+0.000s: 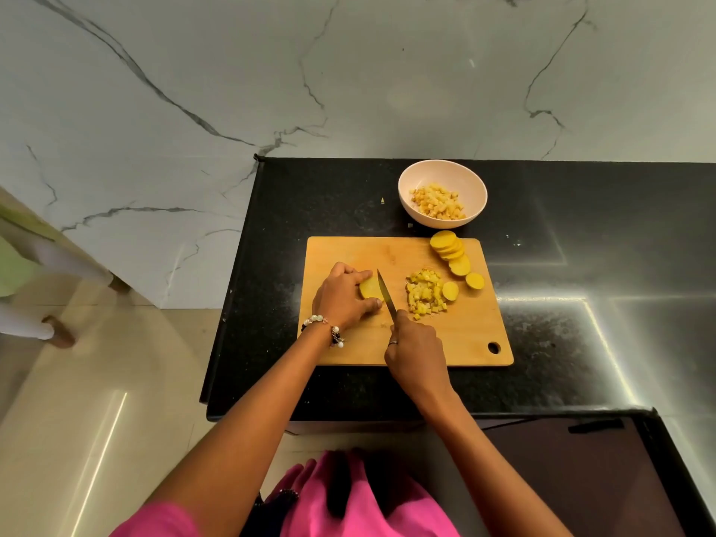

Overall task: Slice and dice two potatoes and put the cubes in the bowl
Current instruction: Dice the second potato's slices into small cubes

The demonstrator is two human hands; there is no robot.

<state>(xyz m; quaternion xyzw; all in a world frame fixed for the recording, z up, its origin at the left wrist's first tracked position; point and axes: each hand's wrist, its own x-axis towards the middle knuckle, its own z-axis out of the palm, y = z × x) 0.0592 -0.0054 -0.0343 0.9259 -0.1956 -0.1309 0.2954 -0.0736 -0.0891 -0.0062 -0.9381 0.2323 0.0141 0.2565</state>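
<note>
1. Wooden cutting board (pixel 457 343) lies on the black tabletop (pixel 581 234), and all of the cutting happens on it.
2. At its left part, the left hand (pixel 343 298) grips the uncut piece of potato (pixel 370 288), with fingers curled over the top and the thumb pressed along the near side.
3. Just right of that, the right hand (pixel 416 352) is clenched round the handle of the knife (pixel 386 294); the blade runs away from the person, tip toward the far edge, and sits against the cut face of the potato.
4. What the next stroke turns on: the potato's long axis seems to run left to right, crosswise to the blade, so each cut should take a round off its right end. The left fingertips lie very close to the blade, so I judge they must creep leftward as the piece shortens.
5. Right of the knife lies a heap of cubes (pixel 425 295), touching a loose round, with a fanned row of slices (pixel 451 251) toward the far right corner.
6. Beyond the board's far edge stands the pale bowl (pixel 442 172), already holding diced potato.
7. By my reckoning the task is well past halfway: slicing, dicing and a transfer of cubes are yet to come.
</note>
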